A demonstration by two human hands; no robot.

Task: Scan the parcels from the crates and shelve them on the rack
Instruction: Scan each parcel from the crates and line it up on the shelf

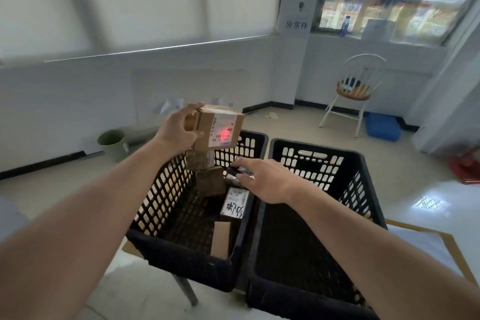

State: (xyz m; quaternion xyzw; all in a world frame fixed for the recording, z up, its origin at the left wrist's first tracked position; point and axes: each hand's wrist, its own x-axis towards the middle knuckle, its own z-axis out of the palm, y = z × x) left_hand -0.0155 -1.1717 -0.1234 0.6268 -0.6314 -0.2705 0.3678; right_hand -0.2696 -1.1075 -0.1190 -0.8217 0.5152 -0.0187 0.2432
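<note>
- We hold one cardboard parcel (219, 128) up in our left hand (179, 129), fingers and thumb wrapped round its left end, lifted clear above the left crate (161, 218).
- Label side faces back toward us, presumably so the scanner can read it: a red scan glow sits on the label, near its middle.
- Our right hand (265, 180) is below and right of the parcel, over the left crate's far right corner, fingers curled round a small dark scanner (237, 171). We judge it's aimed up at the label; the device itself is mostly hidden by the hand.
- Step in hand, as we read it: scan in progress, shelving not yet started. No rack in view.
- Count, crates: two black slotted crates, side by side and touching. The right crate (363, 189) looks empty as far as we can see into it.
- Count, parcels: one held, plus about five in the left crate. Two brown boxes are stacked near its far wall below the held parcel, one white-labelled parcel (233, 202) with handwriting lies against its right wall, one flat brown box (220, 239) sits nearer us, and something small is under our right hand that we can't make out.
- Beyond the crates: one white chair (353, 91), one green bucket (113, 144), one blue bin (381, 127).
</note>
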